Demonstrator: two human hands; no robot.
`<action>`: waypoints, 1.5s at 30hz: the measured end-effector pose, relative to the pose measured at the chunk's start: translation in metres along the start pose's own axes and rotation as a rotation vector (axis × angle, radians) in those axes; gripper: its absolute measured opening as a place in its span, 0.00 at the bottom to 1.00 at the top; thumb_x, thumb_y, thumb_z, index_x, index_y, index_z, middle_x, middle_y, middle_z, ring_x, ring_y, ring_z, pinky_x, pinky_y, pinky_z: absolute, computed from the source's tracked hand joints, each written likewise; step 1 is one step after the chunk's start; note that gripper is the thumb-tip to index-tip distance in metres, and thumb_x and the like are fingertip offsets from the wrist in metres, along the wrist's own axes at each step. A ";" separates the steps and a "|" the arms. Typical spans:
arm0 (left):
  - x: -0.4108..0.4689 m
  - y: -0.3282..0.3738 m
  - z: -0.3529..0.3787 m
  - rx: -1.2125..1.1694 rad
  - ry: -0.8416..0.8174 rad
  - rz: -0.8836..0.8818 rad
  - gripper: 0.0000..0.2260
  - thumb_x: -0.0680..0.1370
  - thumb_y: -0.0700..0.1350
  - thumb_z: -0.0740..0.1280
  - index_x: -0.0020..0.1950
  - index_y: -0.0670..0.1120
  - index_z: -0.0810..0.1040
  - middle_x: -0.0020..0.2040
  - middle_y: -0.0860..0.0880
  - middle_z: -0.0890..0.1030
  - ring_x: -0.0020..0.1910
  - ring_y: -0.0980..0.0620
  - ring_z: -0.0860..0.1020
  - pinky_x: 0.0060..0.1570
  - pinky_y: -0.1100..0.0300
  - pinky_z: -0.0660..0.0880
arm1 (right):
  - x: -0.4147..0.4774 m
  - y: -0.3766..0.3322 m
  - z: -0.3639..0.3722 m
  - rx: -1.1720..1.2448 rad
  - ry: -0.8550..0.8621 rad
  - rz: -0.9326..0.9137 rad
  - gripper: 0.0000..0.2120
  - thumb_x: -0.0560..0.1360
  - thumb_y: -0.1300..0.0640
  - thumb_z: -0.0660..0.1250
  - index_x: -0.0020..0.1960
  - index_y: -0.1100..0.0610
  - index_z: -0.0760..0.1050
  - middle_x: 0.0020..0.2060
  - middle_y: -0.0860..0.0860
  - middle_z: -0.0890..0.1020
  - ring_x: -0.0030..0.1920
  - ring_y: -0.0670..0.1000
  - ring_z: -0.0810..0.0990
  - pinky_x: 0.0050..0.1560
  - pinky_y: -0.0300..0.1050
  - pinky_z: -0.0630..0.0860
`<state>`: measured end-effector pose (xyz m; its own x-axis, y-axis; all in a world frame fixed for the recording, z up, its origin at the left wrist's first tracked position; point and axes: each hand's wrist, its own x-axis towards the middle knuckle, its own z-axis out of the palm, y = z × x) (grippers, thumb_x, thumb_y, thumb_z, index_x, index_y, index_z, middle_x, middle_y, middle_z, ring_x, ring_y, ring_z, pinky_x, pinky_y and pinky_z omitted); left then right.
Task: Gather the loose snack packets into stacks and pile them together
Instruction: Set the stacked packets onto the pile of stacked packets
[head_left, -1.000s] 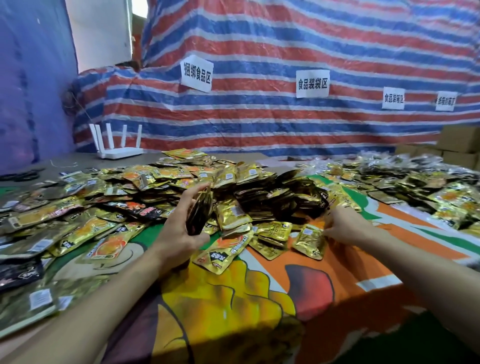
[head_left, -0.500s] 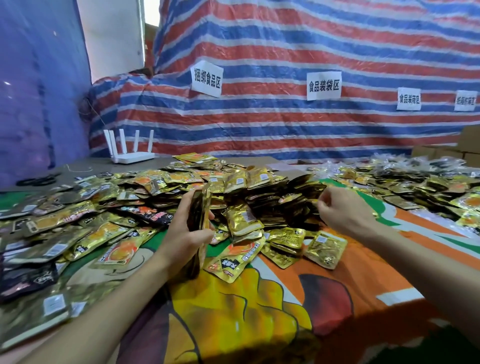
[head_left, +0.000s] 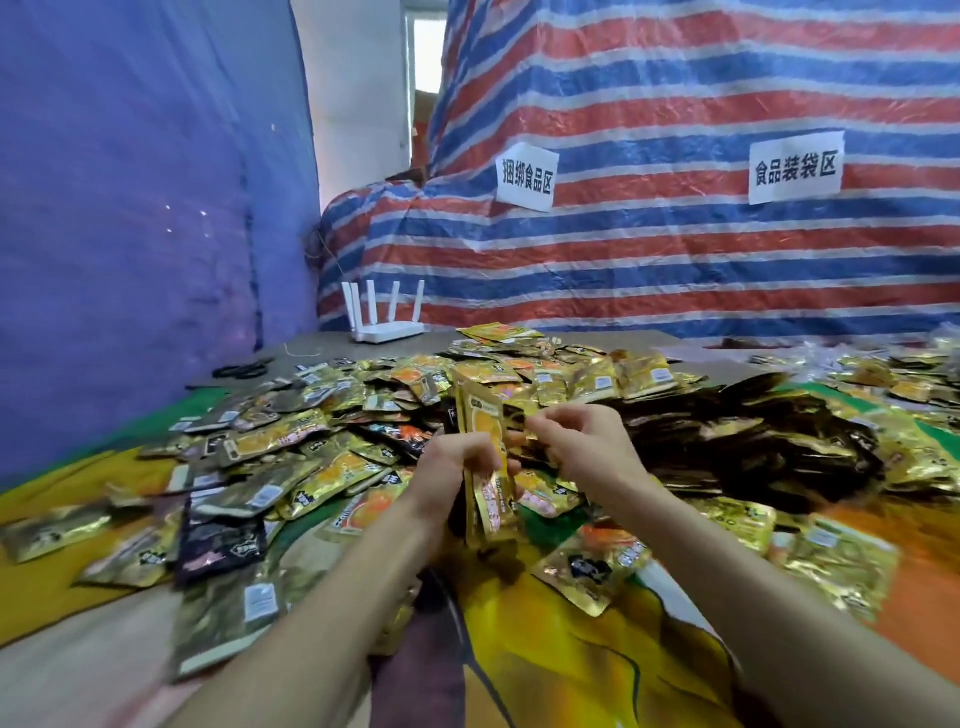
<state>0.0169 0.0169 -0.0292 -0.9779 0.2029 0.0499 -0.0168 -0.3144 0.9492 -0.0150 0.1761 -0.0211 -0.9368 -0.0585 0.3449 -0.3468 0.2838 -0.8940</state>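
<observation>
Moved: the right hand (head_left: 587, 449) has been brought in from the far pile and is now held just beside the stack (head_left: 488, 467), which has been lifted higher.
Left hand (head_left: 454, 470): the fingers are curled round the stack, and it is gripped upright above the worktop (head_left: 322, 345).
Right hand: the fingers are bent and a gold packet (head_left: 519, 410) is pinched by its edge, right at the top of the stack. That spot is blurred.
Loose packets (head_left: 311, 452): these are spread flat over the worktop, left of the hands and behind them.
Dark pile (head_left: 753, 431): more packets are heaped to the right.
Cloth (head_left: 571, 649): a bright picture cloth is laid under it all.
Far edge: a white router (head_left: 382, 317) and scissors (head_left: 241, 370) can be seen.
</observation>
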 end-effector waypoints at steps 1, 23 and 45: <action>0.001 0.000 -0.003 -0.013 0.007 -0.003 0.15 0.69 0.36 0.60 0.26 0.44 0.81 0.30 0.45 0.78 0.29 0.47 0.77 0.33 0.58 0.75 | 0.001 0.006 0.002 -0.030 0.020 -0.005 0.08 0.80 0.54 0.69 0.44 0.54 0.83 0.34 0.46 0.84 0.35 0.43 0.79 0.35 0.36 0.73; 0.002 0.002 -0.013 -0.211 -0.311 -0.062 0.24 0.61 0.38 0.67 0.56 0.36 0.76 0.44 0.39 0.77 0.41 0.41 0.77 0.42 0.52 0.77 | 0.000 0.018 -0.014 0.134 -0.182 0.041 0.13 0.82 0.59 0.64 0.40 0.56 0.78 0.30 0.48 0.78 0.32 0.45 0.75 0.34 0.38 0.68; 0.010 -0.006 -0.003 -0.199 0.033 -0.080 0.18 0.68 0.39 0.62 0.55 0.36 0.82 0.41 0.42 0.77 0.38 0.44 0.76 0.44 0.52 0.74 | -0.007 0.008 -0.018 0.502 -0.270 0.040 0.23 0.78 0.67 0.69 0.72 0.54 0.74 0.61 0.58 0.83 0.46 0.59 0.87 0.36 0.48 0.83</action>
<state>0.0066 0.0179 -0.0355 -0.9781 0.2049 -0.0365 -0.1322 -0.4763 0.8693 -0.0106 0.1955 -0.0254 -0.9054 -0.3179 0.2813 -0.2281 -0.1946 -0.9540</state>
